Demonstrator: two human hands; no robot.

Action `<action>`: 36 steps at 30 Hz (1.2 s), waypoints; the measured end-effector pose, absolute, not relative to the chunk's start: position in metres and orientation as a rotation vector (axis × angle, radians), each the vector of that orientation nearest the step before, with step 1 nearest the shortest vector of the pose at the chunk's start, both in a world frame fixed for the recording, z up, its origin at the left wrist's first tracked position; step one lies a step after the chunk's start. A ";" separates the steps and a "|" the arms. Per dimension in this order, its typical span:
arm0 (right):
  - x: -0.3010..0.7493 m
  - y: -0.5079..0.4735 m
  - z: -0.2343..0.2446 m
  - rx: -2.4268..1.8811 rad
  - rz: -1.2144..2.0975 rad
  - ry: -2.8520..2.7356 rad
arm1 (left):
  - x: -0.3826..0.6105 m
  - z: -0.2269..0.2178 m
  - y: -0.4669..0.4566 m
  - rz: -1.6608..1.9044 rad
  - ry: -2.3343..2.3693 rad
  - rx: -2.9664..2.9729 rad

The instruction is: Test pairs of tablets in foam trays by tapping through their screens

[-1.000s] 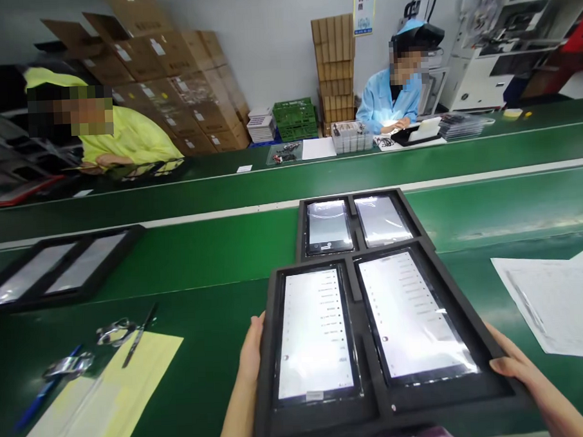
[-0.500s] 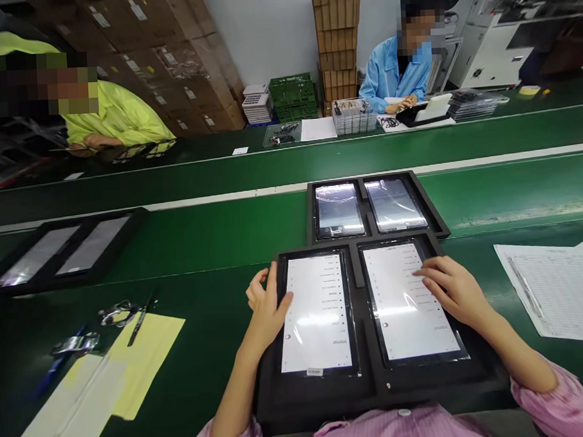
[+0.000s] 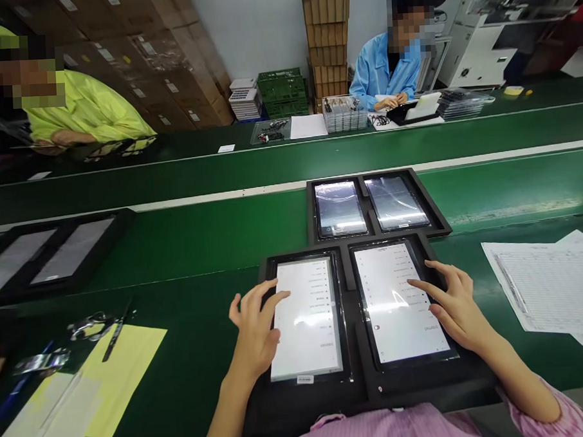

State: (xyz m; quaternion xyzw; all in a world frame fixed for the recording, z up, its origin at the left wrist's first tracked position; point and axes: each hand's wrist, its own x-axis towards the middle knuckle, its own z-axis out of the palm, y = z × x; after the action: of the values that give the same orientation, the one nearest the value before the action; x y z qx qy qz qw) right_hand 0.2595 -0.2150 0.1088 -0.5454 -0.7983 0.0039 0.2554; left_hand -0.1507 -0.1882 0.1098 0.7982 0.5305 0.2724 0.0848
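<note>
white tablet screens [image 3: 402, 323] — partly hidden by left hand [image 3: 255, 336] and right hand [image 3: 462, 311] — fingers [image 3: 430, 290] loosely spread, empty.

No longer gripping the near tray [image 3: 290, 408], the left hand [image 3: 255, 336] reaches over the left tablet [image 3: 308, 327], the right hand [image 3: 460, 311] over the right tablet [image 3: 397, 323].

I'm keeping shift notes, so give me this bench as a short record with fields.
Left hand: open, over left tablet; contact unclear
Right hand: open, over right tablet; contact unclear
Near tray: black, holding both, screens lit
Left side: yellow paper
Right side: white sheets
Across: person in yellow, person in blue
</note>
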 end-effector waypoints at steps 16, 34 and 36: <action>0.254 -0.218 0.103 -1.498 -0.124 -2.098 | -0.157 0.090 -0.230 1.063 1.775 2.212; 0.246 -0.219 0.114 -1.061 -0.229 -2.326 | -0.155 0.081 -0.226 0.925 1.932 1.873; 0.249 -0.218 0.115 -1.104 -0.243 -2.302 | -0.153 0.085 -0.226 0.952 1.923 2.116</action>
State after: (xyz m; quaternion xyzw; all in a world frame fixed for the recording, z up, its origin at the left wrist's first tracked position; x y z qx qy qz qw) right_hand 0.2485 -0.2177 0.1154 -0.4126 -0.8605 -0.0907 0.2848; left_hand -0.1529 -0.2255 0.0851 0.7008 0.6367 0.3154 0.0638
